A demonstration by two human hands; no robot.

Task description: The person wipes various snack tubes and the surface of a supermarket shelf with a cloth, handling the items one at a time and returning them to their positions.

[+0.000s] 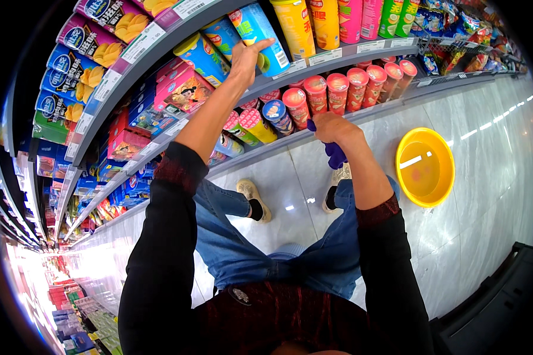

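Observation:
My left hand (pixel 246 61) is wrapped round the lower part of a blue chip canister (pixel 258 28), which leans at the front edge of a shelf. More blue canisters (pixel 219 36) stand to its left and yellow canisters (pixel 294 23) to its right. My right hand (pixel 337 129) is closed on a bunched purple cloth (pixel 336 156), most of it hidden under the fingers. That hand hovers in front of a lower row of red-lidded cups (pixel 315 93) and does not visibly touch them.
A yellow basin (pixel 400 168) holding water stands on the grey tiled floor at the right. Pink snack boxes (pixel 183 92) and purple chip bags (pixel 103 21) fill the shelves at left. Pink and green canisters line the far right. A black object (pixel 503 290) is at lower right.

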